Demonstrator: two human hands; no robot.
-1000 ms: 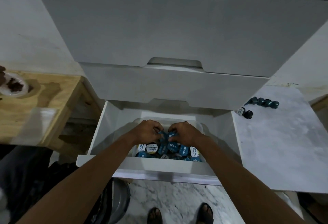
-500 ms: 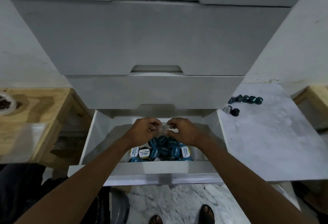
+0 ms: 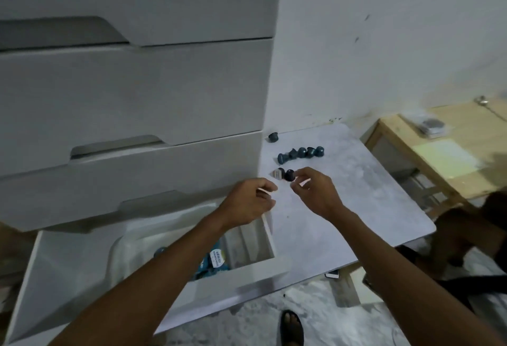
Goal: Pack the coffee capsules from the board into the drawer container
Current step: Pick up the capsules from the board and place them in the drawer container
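The right hand [image 3: 315, 194] hangs over the marble board [image 3: 356, 203], its grip loosely spread: thumb and forefinger are parted and curled, closing on nothing. Just beyond that grip, at the fingertips, stands a dark capsule [image 3: 289, 174]; whether the fingers touch it cannot be told. Touching that capsule on the side away from the right hand lies a tipped capsule [image 3: 277, 173], showing its pale foil lid. Farther from the grip, toward the wall, a row of five teal capsules [image 3: 301, 153] lies packed together on the board, and beyond them a lone capsule [image 3: 273, 137] stands close to the drawer unit [image 3: 137, 93].

The left hand [image 3: 247, 203] is held just beside the right one, over the edge where the board meets the open drawer [image 3: 233, 288]. Its grip is half curled, with the fingers bent inward and the thumb out; nothing shows between them, though the inside of the palm is hidden.

Below and behind the left grip, under the left forearm, the clear container [image 3: 120, 249] sits in the open drawer. Packed capsules [image 3: 216, 259] lie in it, some with blue-and-white lids facing up, partly covered by the arm. Well off to the right grip's outer side stands a wooden counter [image 3: 439, 153].
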